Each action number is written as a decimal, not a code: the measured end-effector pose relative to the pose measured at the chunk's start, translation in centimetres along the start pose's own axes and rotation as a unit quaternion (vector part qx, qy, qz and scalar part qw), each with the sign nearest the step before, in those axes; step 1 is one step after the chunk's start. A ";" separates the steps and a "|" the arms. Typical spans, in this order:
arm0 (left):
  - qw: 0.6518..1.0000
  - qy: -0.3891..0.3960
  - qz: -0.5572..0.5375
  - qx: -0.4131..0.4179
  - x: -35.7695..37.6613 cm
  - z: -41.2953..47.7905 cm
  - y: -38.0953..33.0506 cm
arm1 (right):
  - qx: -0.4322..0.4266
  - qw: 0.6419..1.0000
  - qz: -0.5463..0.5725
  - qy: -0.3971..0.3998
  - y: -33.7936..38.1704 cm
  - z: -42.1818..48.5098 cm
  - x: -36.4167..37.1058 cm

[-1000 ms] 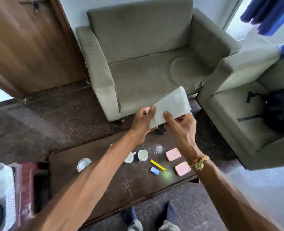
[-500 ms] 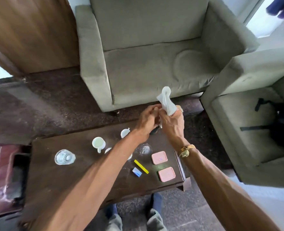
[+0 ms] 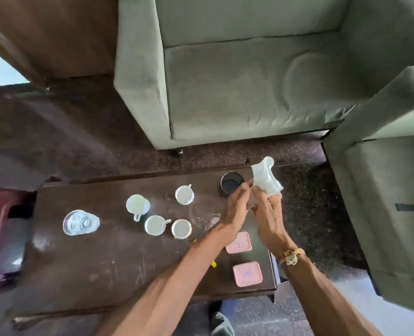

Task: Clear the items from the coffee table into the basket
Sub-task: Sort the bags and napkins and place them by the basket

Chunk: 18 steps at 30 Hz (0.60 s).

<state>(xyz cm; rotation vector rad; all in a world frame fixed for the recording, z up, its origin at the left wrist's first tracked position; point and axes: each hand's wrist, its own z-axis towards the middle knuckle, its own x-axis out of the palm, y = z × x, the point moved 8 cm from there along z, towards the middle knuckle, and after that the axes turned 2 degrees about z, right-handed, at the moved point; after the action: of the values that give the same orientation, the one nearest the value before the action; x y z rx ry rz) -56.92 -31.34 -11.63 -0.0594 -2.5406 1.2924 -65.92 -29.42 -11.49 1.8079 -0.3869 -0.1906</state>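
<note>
Dark speckled stone flooring surrounds the dark brown wooden coffee table [image 3: 92, 267] directly below you. Nearest your body on the table, two pink square lidded plastic boxes [image 3: 247, 273] lie one behind the other near the right end. Farther out, four white ceramic cups [image 3: 155, 225] stand upright in a loose cluster at mid-table, with a clear glass tumbler [image 3: 79, 222] well apart to their left. Above the right end, your left hand [image 3: 235, 212] and right hand [image 3: 270, 220] meet, fingers closed together on a crumpled white cloth [image 3: 266, 177], held clear of the surface. Just behind your left hand stands a black round container [image 3: 230, 183]. Beyond the table sits a grey-green upholstered armchair [image 3: 249, 88].
</note>
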 end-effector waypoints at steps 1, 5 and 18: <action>1.000 0.003 0.018 0.004 0.0 0.6 0.6 | 0.009 1.000 -0.003 -0.016 -0.8 0.3 -0.5; 0.998 0.013 0.063 0.006 -0.1 2.9 1.9 | 0.008 0.999 -0.046 -0.026 -2.7 2.5 -0.8; 0.999 -0.028 0.039 0.002 -4.8 10.1 2.5 | 0.053 0.998 -0.001 0.023 -6.2 9.2 4.3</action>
<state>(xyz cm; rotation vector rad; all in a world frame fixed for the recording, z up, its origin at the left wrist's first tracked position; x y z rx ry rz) -55.29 -38.54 -20.36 -0.1238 -2.6071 1.3448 -63.97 -37.85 -19.60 1.9133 -0.3684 -0.1333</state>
